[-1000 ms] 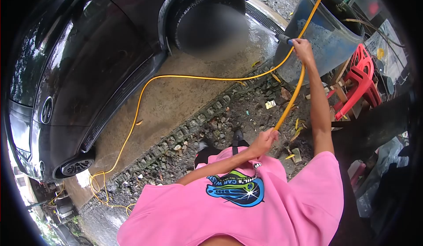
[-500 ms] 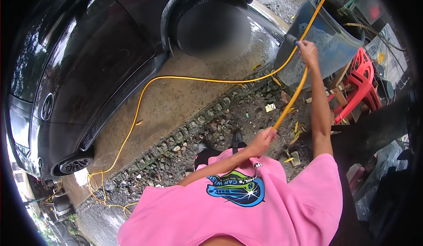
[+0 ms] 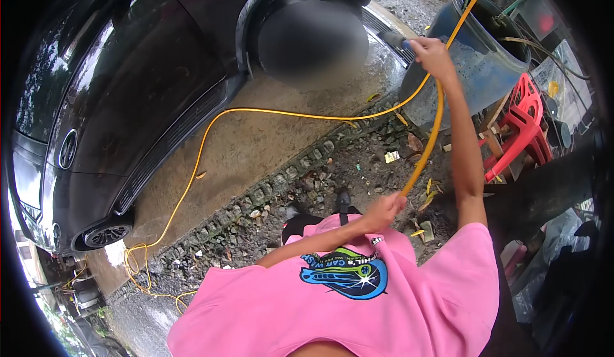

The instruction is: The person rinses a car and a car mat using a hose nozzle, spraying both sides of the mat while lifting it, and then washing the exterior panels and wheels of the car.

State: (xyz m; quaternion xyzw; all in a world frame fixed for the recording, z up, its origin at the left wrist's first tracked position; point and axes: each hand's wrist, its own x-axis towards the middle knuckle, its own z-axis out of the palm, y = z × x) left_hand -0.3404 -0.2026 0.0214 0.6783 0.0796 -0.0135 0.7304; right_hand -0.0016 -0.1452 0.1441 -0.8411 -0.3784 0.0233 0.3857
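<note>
My right hand (image 3: 433,57) is closed around the end of a thick yellow hose (image 3: 434,133), just behind a dark nozzle (image 3: 393,39) that points left toward the black car (image 3: 147,63). Lower down, near my pink shirt, my left hand (image 3: 384,211) wraps the same hose, which bends in a curve between both hands. Another yellow hose length (image 3: 288,113) passes behind my right hand and runs left over the wet concrete. Part of the car's near wheel area is blurred.
A large blue drum (image 3: 464,69) stands at upper right with thin hoses at its rim. Beside it is a red plastic chair (image 3: 527,130). A rough stone edging (image 3: 268,194) borders the concrete, and coils of yellow hose (image 3: 144,270) lie at lower left.
My right hand has moved left and slightly up, carrying the nozzle away from the drum toward the car. My left hand has shifted slightly, and the held hose curves more.
</note>
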